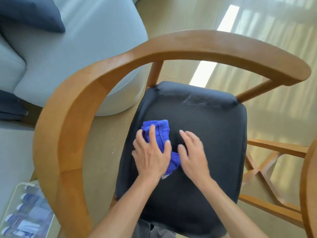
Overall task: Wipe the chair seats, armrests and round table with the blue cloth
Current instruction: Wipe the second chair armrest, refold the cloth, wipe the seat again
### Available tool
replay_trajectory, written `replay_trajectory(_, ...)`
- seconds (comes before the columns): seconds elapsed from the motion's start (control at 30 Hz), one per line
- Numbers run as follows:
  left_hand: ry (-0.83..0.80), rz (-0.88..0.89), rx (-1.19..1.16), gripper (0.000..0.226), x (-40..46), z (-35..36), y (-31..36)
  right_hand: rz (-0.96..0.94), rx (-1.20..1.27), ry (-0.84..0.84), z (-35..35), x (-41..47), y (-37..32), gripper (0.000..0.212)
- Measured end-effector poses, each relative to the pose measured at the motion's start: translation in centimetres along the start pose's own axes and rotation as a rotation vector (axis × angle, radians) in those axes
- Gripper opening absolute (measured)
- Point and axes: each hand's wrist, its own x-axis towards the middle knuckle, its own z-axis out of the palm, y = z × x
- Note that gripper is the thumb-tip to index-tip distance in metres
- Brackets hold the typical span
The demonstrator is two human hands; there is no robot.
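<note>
A wooden chair with a curved armrest rail [72, 107] and a black seat cushion [205, 127] fills the view. The bunched blue cloth [159, 129] lies on the left part of the seat. My left hand [151, 155] presses down on the cloth, with fingers spread over it. My right hand [193, 153] rests flat on the seat just to the right, its thumb touching the cloth's near end. A pale dusty smear [195, 101] shows near the far edge of the seat.
A light grey sofa [77, 48] with a dark cushion [30, 12] stands at the left, close behind the chair. A pack of bottles [25, 215] lies on the floor at the lower left. Wooden table legs [267, 170] and a rounded table edge [308, 177] are at the right.
</note>
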Motion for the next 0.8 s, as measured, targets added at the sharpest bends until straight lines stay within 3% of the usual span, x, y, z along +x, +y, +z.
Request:
replay_trajectory(0.1,-0.08,-0.082,0.099,0.085,-0.4,2.4,2.0,-0.051,-0.372,0.207,-2.0,0.6,4.2,0.04)
replay_trajectory(0.23,0.023,-0.044,0.052,0.07,0.6,3.8,2.4,-0.064,-0.554,0.158,-0.9,0.3,7.6,0.051)
replay_trajectory(0.43,0.172,0.154,0.032,0.058,4.8,3.3,0.3,-0.105,-0.615,0.195,0.6,0.7,10.0,0.052)
replay_trajectory(0.63,0.243,0.094,0.047,0.052,12.6,2.4,4.4,-0.1,-0.601,0.241,0.8,0.5,10.6,0.052)
replay_trajectory(0.7,0.233,0.202,0.138,0.053,13.2,4.5,8.8,-0.113,-0.586,0.263,1.0,0.7,10.6,0.053)
replay_trajectory(0.8,0.116,0.522,0.26,0.057,10.1,9.8,17.3,-0.124,-0.564,0.273,1.1,0.9,11.1,0.055)
